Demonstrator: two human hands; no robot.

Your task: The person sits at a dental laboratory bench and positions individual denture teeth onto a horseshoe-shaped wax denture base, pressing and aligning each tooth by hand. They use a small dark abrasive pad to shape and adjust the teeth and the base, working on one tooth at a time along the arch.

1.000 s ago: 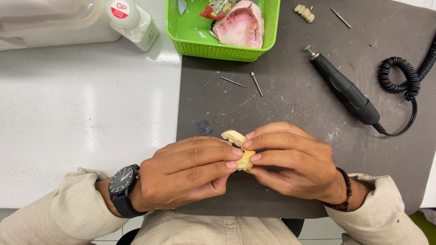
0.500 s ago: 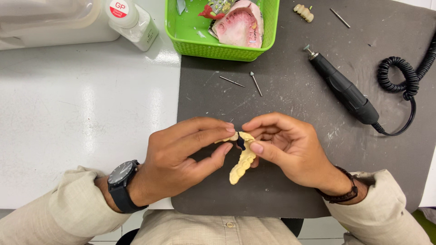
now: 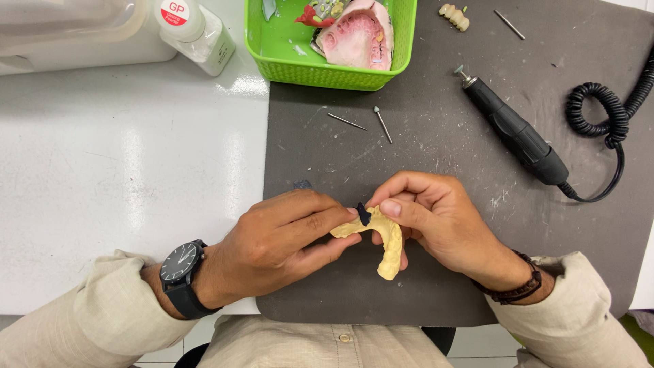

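A yellow horseshoe-shaped dental cast (image 3: 388, 247) is held between both hands just above the dark grey mat (image 3: 443, 157). My left hand (image 3: 279, 238) pinches its left end between thumb and fingers. My right hand (image 3: 436, 221) grips its curve, thumb on top. A small dark piece (image 3: 364, 215) sits on the cast between my two thumbs' tips; which hand holds it I cannot tell. A black watch is on my left wrist, a dark bracelet on the right.
A black rotary handpiece (image 3: 518, 133) with a coiled cable (image 3: 599, 112) lies at the right of the mat. Two thin burs (image 3: 364, 124) lie near the green basket (image 3: 286, 65), which holds a pink dental model (image 3: 357, 37). A white bottle (image 3: 197, 27) stands at the back left.
The cast has been turned so its arch now shows open below my hands. My fingers have spread apart, and the small dark piece now shows on top of the cast.
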